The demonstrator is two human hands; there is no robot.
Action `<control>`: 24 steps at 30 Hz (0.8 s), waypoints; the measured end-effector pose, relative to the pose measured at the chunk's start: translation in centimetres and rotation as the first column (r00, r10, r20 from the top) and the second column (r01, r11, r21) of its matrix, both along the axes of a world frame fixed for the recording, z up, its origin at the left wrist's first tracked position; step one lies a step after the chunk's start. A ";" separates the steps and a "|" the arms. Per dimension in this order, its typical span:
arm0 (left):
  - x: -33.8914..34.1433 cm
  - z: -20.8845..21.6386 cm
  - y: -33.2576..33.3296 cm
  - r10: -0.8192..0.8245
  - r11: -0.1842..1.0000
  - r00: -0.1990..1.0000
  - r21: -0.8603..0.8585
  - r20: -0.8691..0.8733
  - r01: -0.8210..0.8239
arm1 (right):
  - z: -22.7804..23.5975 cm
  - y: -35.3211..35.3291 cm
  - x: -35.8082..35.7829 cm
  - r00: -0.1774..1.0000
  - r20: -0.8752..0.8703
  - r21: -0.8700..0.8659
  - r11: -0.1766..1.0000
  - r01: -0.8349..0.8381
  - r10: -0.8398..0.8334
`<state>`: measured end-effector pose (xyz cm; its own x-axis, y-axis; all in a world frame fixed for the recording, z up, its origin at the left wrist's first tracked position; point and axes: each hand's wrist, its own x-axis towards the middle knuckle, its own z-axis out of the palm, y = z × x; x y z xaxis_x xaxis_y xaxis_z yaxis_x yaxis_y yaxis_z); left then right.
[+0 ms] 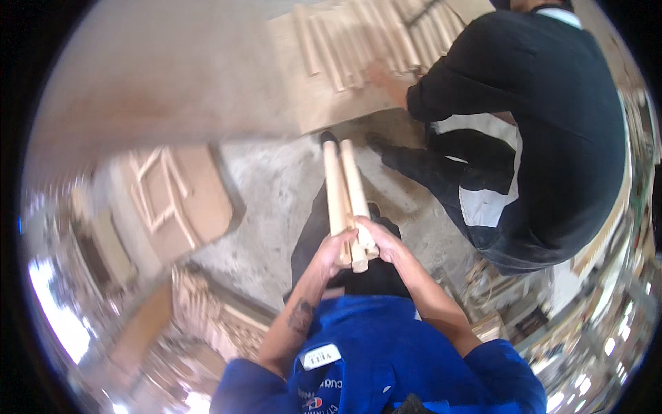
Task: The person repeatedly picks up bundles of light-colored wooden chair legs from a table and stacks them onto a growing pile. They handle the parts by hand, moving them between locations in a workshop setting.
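Between both hands, in front of my body, I hold a small bundle of pale wooden rods [334,190]; several ends show near my fingers. My left hand [336,252] is wrapped round the bundle's near left side. On the right side, my right hand [379,240] grips the same rods near their close ends. The rods point away from me over the concrete floor, their far ends slightly apart. The undersides of the bundle and some fingertips are hidden.
A co-worker in dark clothes [531,131] bends at the right, one hand reaching over wooden rods [386,34] laid on a board [324,114]. Wooden frame pieces [169,200] lie on a board at left. Stacked wood [207,314] stands lower left. A blurred brownish surface [172,76] fills the upper left.
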<state>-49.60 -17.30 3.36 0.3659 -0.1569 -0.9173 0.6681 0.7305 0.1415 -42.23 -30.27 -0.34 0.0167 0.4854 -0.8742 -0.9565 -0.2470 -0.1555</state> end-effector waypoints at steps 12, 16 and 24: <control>-11.4 13.3 -2.1 0.429 0.899 0.885 0.012 0.179 -0.438 | 14.9 1.9 -6.0 0.941 0.057 0.077 0.938 -0.338 0.335; -16.9 14.6 -0.1 0.612 0.783 0.768 -0.004 0.189 -0.622 | 17.4 7.0 -9.8 0.829 0.050 0.015 0.830 -0.558 0.557; -37.3 15.4 6.8 0.953 0.288 0.271 -0.124 0.139 -0.950 | 20.2 23.3 -29.3 0.325 0.057 -0.096 0.329 -0.939 0.944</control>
